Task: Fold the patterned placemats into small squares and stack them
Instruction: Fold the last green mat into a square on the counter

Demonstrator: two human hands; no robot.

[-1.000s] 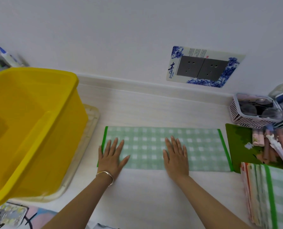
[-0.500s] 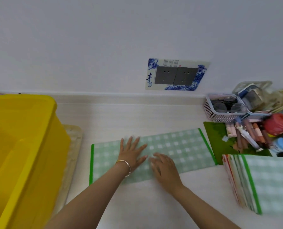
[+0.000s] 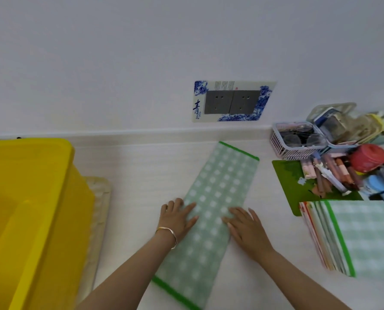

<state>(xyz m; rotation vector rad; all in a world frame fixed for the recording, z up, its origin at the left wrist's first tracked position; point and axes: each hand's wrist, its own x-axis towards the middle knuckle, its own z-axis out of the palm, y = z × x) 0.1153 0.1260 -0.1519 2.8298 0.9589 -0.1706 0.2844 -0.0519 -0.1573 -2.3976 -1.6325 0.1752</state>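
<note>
**A:** Where's the placemat (image 3: 215,198)?

**B:** On the white bench (image 3: 141,175), in the middle, lying flat. It's a long narrow strip of pale green check with a bright green band across each short end.

**A:** Which way does it run?

**B:** On a slant. The long axis goes from the near end, low down between the two forearms, up and to the right towards the wall. The far end points at the spot just below the socket plate (image 3: 231,100) and stops short of the wall.

**A:** And the hands?

**B:** Both are on it, about halfway along. The left hand (image 3: 177,217) comes over the left long edge with its fingers laid flat and pointing right across the cloth. There's a thin bracelet (image 3: 167,233) on that wrist. The right hand (image 3: 244,227) comes over the right long edge with its fingers reaching left. Neither one curls round the strip. Both are spread and pressing down, and their fingertips are apart, with checked cloth showing between them.

**A:** What's around it?

**B:** A yellow tub (image 3: 30,198) stands well off to the left. At the right edge of the bench there's a stack of placemats (image 3: 354,238), the top one in the same green check. Behind that are a pink basket (image 3: 296,139) and a clutter of pens, clear of the strip.
</note>
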